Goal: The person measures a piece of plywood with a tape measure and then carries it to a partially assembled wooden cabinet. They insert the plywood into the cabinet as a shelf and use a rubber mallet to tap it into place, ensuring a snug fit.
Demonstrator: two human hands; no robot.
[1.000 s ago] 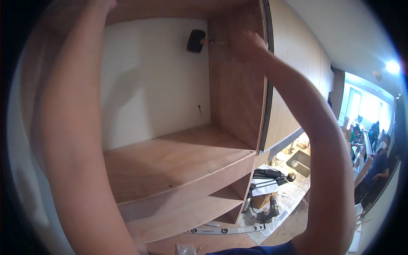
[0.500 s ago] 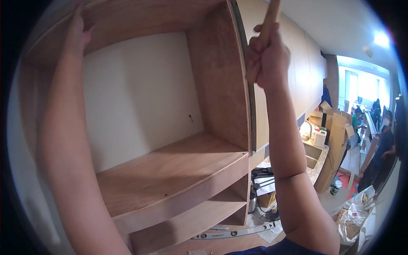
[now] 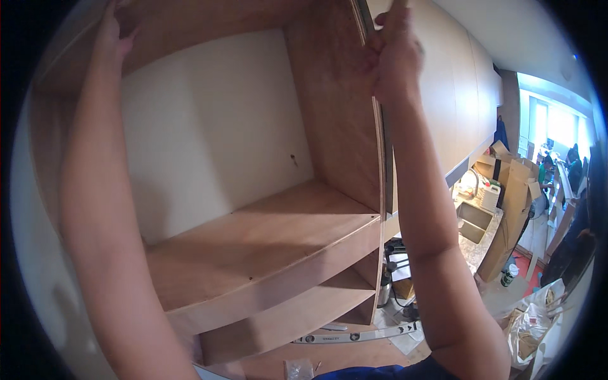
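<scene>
Both my arms reach up around a brown plywood cabinet (image 3: 335, 88) with a pale back panel. My left hand (image 3: 116, 35) is at its top left, against the upper board; the thumb stands apart, while the fingertips run out of view. Closed around a pale wooden stick (image 3: 398, 9), my right hand (image 3: 398, 63) is beside the cabinet's right front edge. Only a short piece of the stick shows above the fist. Below the arms lies the cabinet's wide shelf (image 3: 266, 240), with a lower compartment under it.
Pale wall cabinets (image 3: 443, 82) continue to the right. Below them are a steel sink (image 3: 475, 221) and a tall cardboard piece (image 3: 510, 209). A spirit level (image 3: 354, 335) lies beneath the cabinet. At lower right sits a plastic bag (image 3: 529, 326); people (image 3: 548, 168) are in the far background.
My right hand has risen slightly with the stick, so less of the stick shows. The view has shifted a little, and my left hand stays at the upper board.
</scene>
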